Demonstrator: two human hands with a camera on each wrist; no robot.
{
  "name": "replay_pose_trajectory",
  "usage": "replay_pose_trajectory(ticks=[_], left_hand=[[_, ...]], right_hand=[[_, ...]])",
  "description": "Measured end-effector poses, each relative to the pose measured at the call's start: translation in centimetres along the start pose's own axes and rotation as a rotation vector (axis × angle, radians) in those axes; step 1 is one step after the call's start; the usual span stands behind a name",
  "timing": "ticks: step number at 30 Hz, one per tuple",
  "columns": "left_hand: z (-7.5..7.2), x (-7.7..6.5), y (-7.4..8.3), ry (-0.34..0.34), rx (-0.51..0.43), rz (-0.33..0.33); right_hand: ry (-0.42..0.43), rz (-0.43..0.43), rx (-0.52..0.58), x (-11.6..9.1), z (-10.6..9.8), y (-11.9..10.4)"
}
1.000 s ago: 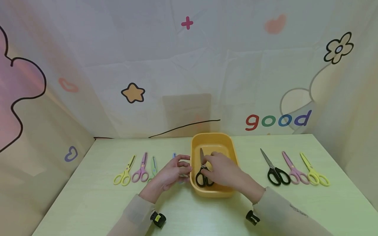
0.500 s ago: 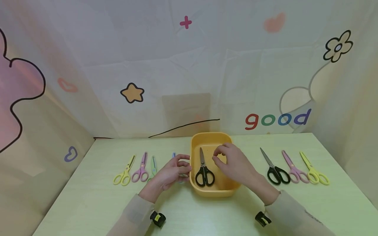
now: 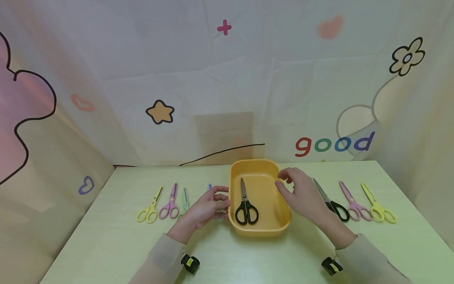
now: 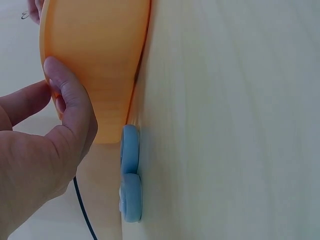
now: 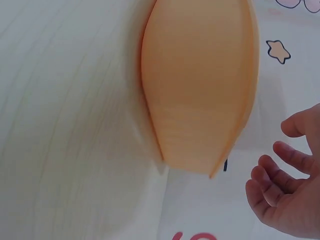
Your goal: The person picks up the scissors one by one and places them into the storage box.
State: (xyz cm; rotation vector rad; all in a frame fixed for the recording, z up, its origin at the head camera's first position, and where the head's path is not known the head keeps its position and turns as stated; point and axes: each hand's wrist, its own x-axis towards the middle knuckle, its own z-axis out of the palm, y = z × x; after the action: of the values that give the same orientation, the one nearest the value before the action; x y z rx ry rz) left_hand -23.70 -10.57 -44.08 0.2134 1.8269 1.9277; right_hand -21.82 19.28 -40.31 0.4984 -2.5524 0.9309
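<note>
Black-handled scissors [image 3: 246, 211] lie in a yellow plastic bin [image 3: 273, 225], blades pointing to the back. My left hand [image 3: 207, 207] touches the bin's left rim with fingertips and thumb, fingers loosely bent; whether they pinch the rim is hard to see. Blue scissors [image 4: 131, 197] lie beside the bin, mostly hidden behind that hand in the head view. Above the bin's right rim hovers my right hand [image 3: 301, 193], fingers relaxed and holding nothing. Its wrist partly covers a second pair of black scissors [image 3: 338, 211] on the table.
Left on the table [image 3: 106, 244] lie yellow scissors [image 3: 150, 209], purple scissors [image 3: 171, 205] and green scissors [image 3: 185, 199]. To the right are pink scissors [image 3: 356, 207] and more yellow scissors [image 3: 379, 209]. A printed curtain [image 3: 227, 90] hangs behind.
My right hand has let go of the black scissors in the bin, lifted and moved right to the bin's right rim. The left hand has stayed at the left rim.
</note>
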Motion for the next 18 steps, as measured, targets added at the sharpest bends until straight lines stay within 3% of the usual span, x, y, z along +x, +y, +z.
replay_pose_trajectory(ticks=[10, 18], left_hand=[[0.1, 0.1, 0.0, -0.005, -0.001, -0.003], [0.1, 0.0, 0.0, -0.004, 0.001, 0.003]], right_hand=[[-0.088, 0.135, -0.067, -1.1, -2.3, 2.9], [-0.299, 0.255, -0.219, -2.2, -3.1, 4.9]])
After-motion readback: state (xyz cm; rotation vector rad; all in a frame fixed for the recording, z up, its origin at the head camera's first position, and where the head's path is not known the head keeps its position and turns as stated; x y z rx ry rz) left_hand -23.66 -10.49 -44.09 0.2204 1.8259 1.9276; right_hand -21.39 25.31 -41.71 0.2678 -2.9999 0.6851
